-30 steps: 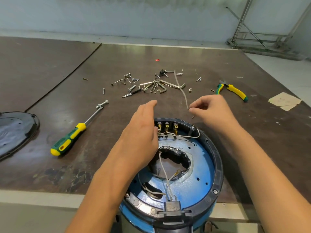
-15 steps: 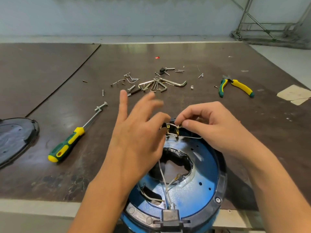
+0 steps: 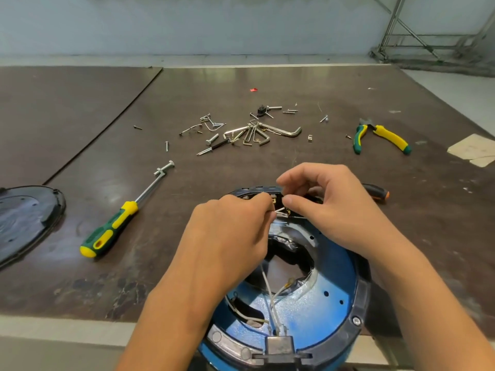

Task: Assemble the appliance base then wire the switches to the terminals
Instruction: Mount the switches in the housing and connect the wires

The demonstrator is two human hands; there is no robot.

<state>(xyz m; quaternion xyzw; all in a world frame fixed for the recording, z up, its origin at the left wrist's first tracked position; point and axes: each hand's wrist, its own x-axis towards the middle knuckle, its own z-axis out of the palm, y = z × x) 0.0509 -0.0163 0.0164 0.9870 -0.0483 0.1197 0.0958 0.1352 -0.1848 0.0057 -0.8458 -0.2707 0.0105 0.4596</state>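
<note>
Pinching wire [image 3: 280, 210], left fingers [image 3: 261, 202]; terminals [image 3: 274, 200] half-hidden

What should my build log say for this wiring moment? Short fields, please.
left hand: pinches white wire beside switch terminals
right hand: curled over the terminals, thumb near wire end; grip unclear
appliance base: blue, black-rimmed, at near edge of table
screwdriver: lying left of base
pliers: far right
hex keys: scattered mid-table
</note>
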